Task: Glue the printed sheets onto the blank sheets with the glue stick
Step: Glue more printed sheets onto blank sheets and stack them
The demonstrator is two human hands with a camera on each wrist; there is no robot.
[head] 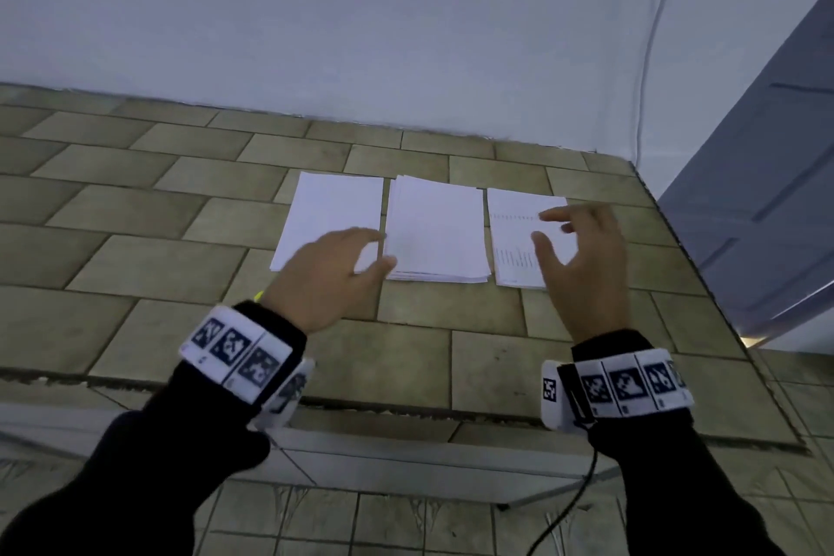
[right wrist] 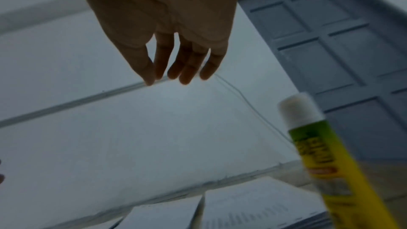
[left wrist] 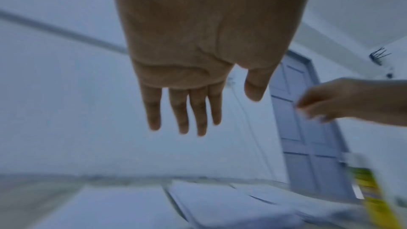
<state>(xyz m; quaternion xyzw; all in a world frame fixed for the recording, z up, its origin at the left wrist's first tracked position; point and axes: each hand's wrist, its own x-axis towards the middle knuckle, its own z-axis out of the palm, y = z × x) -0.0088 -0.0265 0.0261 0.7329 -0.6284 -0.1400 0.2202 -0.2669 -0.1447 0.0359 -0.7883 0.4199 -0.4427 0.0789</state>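
Three white piles lie side by side on the tiled surface [head: 135,217]: a blank sheet [head: 331,212] on the left, a stack [head: 435,230] in the middle, and printed sheets [head: 514,212] on the right. My left hand [head: 381,248] hovers over the blank sheet's near right corner, fingers straight, holding nothing. My right hand [head: 548,226] hovers over the printed sheets with spread, loosely bent fingers, also empty. A yellow-green glue stick [right wrist: 330,154] with a white cap stands upright just right of my right hand, also seen as the blurred glue stick [left wrist: 372,191]. In the head view it is hidden.
A white wall rises behind the papers, with a thin cable [head: 645,59] running down it. A grey panelled door [head: 767,194] stands at the right. The tiled surface ends in a front edge [head: 406,406] near my wrists and a right edge beside the door.
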